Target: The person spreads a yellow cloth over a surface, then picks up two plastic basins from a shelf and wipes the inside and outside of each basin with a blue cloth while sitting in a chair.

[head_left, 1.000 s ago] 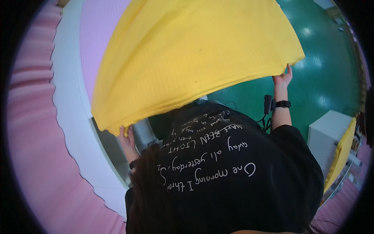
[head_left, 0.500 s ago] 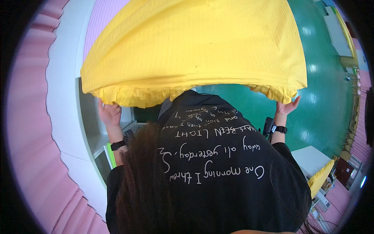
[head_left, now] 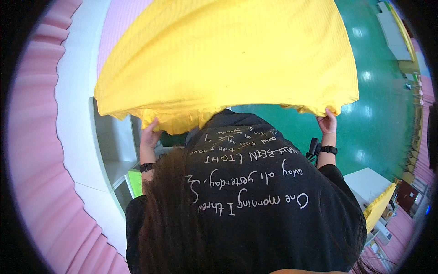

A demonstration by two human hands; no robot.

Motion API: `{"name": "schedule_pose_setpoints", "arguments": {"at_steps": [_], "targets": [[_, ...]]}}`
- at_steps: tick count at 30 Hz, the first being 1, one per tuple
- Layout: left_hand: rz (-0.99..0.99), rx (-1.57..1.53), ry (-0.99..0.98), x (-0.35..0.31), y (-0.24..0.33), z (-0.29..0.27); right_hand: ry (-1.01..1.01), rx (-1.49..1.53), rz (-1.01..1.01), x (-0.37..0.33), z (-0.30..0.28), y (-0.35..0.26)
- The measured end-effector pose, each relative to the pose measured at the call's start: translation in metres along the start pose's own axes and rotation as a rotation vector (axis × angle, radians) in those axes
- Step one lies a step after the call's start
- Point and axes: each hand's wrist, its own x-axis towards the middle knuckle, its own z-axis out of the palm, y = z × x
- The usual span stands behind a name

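A yellow tablecloth with fine stripes and a gathered ruffle spreads across the top and middle of the view, hiding what lies beneath it. Its near edge curves just beyond my black shirt. At the left part of this edge, my left hand is closed on the hanging ruffle, thumb upward. My right hand pinches the bunched ruffle near the right corner. Both fingertips are partly covered by the cloth.
White shelving with open compartments stands at my left, a green item inside. Pink pleated fabric lines the far left. Green floor shows on the right. A white table with a yellow cover stands at lower right.
My left hand has shifted right along the ruffle. My right hand has closed on the edge near the corner, where its fingers were spread before. The ruffle there is more bunched.
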Motion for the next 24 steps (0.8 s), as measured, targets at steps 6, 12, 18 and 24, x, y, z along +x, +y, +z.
{"name": "schedule_pose_setpoints", "arguments": {"at_steps": [6,12,18,24], "targets": [[-0.13,0.305,0.094,0.025,-0.025,-0.005,0.283,-0.355,0.246,0.003,-0.057,0.022],[-0.173,0.271,0.197,0.032,-0.031,-0.058,0.344,0.294,-0.046,0.014,-0.029,-0.002],[0.064,-0.001,0.642,0.048,-0.018,-0.111,0.519,0.259,0.151,0.061,-0.077,-0.044],[0.623,0.285,1.11,0.046,0.033,-0.102,0.514,0.253,0.107,0.108,-0.03,-0.009]]}}
